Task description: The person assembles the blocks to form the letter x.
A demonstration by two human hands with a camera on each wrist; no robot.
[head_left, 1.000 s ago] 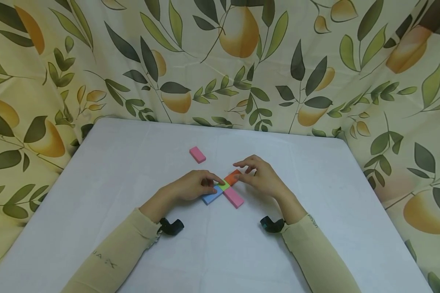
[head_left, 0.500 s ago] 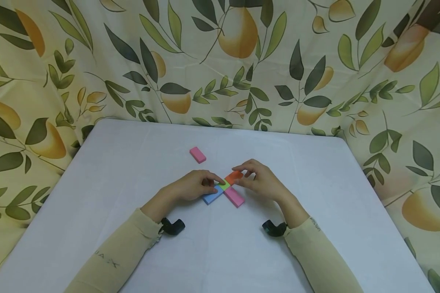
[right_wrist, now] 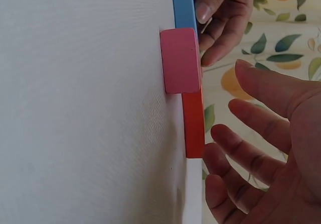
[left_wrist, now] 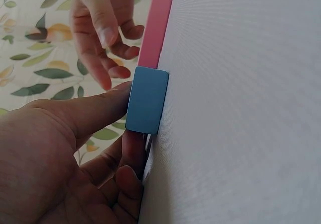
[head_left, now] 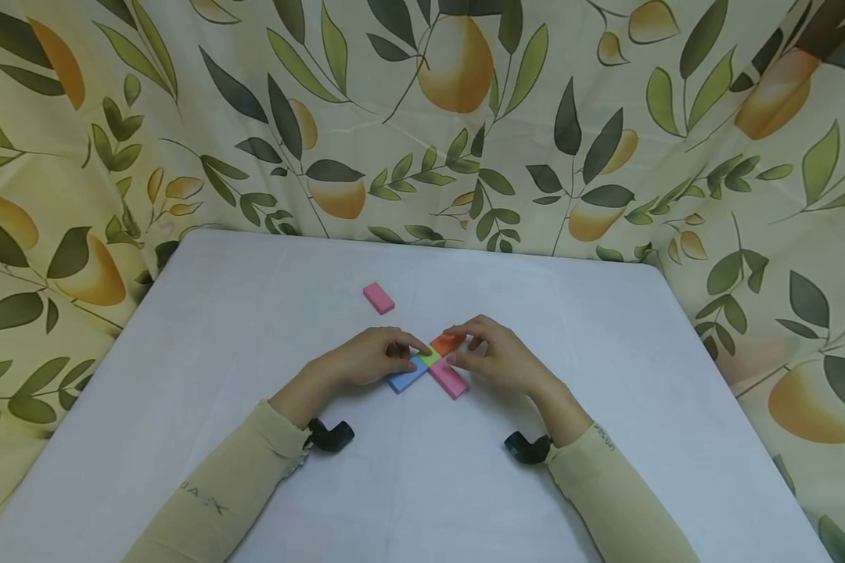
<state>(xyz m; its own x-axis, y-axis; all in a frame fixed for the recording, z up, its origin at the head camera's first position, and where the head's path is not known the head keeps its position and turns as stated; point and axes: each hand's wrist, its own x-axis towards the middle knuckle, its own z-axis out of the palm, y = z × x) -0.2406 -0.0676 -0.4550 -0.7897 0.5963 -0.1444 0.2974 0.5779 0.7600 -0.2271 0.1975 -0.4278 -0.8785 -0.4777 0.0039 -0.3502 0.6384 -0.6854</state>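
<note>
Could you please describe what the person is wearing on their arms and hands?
Both arms are covered by long, snug, pale beige sleeves with slightly frilled cuffs at the wrists. The left sleeve bears small dark lettering on the forearm; the right has a faint mark near its cuff. A small black camera sits at each wrist. The left hand and right hand are bare, with no gloves.

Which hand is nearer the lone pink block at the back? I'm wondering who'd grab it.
Left. The left hand lies just in front of the lone pink block; the right hand sits farther off to its right.
</note>
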